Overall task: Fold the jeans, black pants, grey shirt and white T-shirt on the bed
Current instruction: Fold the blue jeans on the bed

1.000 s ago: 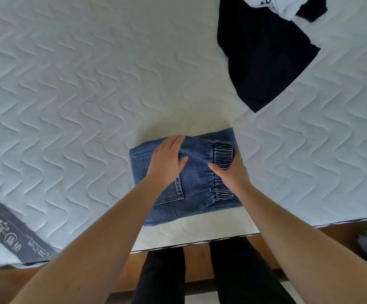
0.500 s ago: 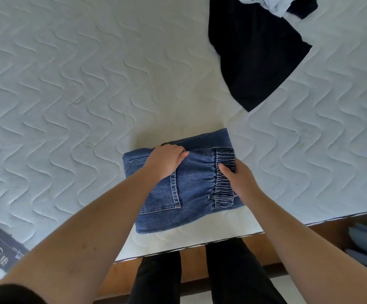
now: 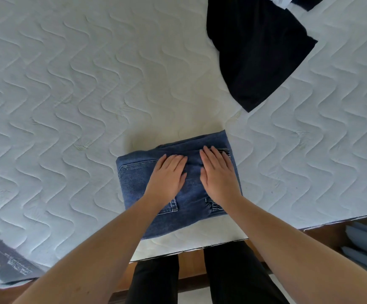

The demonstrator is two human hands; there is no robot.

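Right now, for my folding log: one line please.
jeans: folded | hands: left, right pressing flat | black pants: unfolded

Bare mattress (image 3: 68, 106) left; black pants (image 3: 255, 51) lie far right.

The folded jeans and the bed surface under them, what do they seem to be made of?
The jeans look like blue denim: matte, with stitched pocket seams and a gathered elastic waistband. The bed surface looks like a quilted white fabric mattress cover, matte, with wavy stitched lines; its fibre cannot be told.
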